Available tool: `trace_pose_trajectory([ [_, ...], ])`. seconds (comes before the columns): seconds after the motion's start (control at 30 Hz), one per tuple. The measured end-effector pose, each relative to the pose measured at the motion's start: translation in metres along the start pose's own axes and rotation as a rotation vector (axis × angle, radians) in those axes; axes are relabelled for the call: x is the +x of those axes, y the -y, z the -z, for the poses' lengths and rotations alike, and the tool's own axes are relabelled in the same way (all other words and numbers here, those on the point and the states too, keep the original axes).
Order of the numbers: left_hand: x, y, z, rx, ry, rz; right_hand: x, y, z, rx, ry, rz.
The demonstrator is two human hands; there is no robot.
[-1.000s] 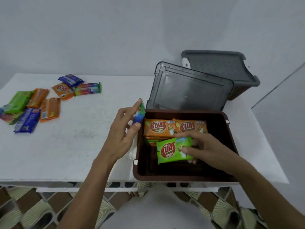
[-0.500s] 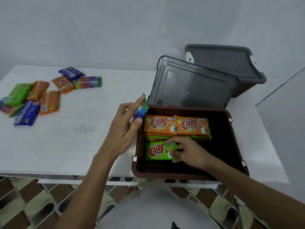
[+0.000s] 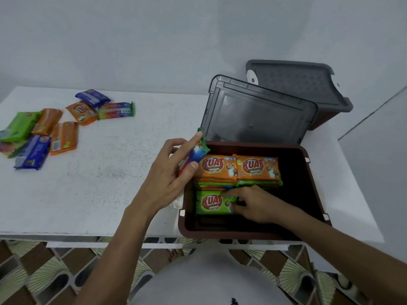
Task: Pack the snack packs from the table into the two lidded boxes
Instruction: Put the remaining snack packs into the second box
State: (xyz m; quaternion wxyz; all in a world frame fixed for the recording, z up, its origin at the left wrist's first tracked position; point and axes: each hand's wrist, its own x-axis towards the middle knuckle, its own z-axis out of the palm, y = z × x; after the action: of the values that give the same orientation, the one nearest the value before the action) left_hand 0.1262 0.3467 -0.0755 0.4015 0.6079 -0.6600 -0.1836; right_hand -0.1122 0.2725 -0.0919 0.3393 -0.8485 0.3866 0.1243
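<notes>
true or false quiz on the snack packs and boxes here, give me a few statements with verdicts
1. The left hand holds a blue, red and green snack pack by the dark brown plastic box. True.
2. The right hand hangs empty. False: it grips a green snack pack inside the box.
3. Both stacks in the box have blue packs on top. False: orange snack packs top them.
4. On the white table, loose snack packs lie at the left end. True.
</notes>
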Motion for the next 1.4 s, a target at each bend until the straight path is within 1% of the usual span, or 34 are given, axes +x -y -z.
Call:
trace_pose_trajectory([
  [0.07, -0.001, -0.002, 0.003, 0.018, 0.015, -0.002, -0.009, 0.003, 0.013, -0.01, -0.011, -0.01],
  [0.13, -0.002, -0.006, 0.006, 0.015, 0.032, -0.003, -0.021, 0.009, 0.029, 0.054, -0.09, 0.002],
  [0.17, -0.002, -0.008, 0.007, 0.021, 0.04, -0.005, -0.026, 0.013, 0.037, 0.141, -0.158, 0.016],
  [0.27, -0.001, -0.014, 0.009, 0.059, 0.054, -0.022, -0.035, 0.028, 0.054, 0.514, -0.392, 0.084],
  [0.33, 0.0, -0.018, 0.008, 0.104, 0.074, -0.05, -0.036, 0.039, 0.057, 0.721, -0.466, 0.137],
  [0.4, 0.001, -0.02, 0.007, 0.13, 0.101, -0.072, -0.034, 0.048, 0.055, 0.825, -0.455, 0.173],
  [0.5, 0.002, -0.022, 0.003, 0.131, 0.121, -0.094, -0.034, 0.055, 0.049, 0.896, -0.359, 0.193],
  [0.6, 0.001, -0.025, -0.002, 0.151, 0.122, -0.119, -0.034, 0.054, 0.045, 0.897, -0.321, 0.193],
  [0.77, 0.0, -0.027, -0.009, 0.141, 0.156, -0.111, -0.046, 0.042, 0.047, 0.879, -0.328, 0.174],
  [0.87, -0.003, -0.024, -0.007, 0.137, 0.092, -0.065, -0.063, 0.022, 0.052, 0.851, -0.333, 0.113],
  [0.97, -0.005, -0.016, -0.006, 0.197, 0.016, -0.036, -0.082, -0.001, 0.061, 0.81, -0.325, 0.031],
  [1.1, -0.007, -0.005, -0.012, 0.242, -0.016, -0.031, -0.096, -0.023, 0.063, 0.765, -0.245, -0.08],
  [1.27, -0.012, 0.002, -0.019, 0.265, -0.037, -0.042, -0.078, -0.032, 0.039, 0.656, -0.162, -0.184],
  [1.33, -0.013, 0.003, -0.02, 0.269, -0.041, -0.028, -0.066, -0.037, 0.026, 0.589, -0.169, -0.223],
  [1.4, -0.013, 0.003, -0.02, 0.279, -0.04, -0.026, -0.057, -0.043, 0.018, 0.468, -0.202, -0.254],
])
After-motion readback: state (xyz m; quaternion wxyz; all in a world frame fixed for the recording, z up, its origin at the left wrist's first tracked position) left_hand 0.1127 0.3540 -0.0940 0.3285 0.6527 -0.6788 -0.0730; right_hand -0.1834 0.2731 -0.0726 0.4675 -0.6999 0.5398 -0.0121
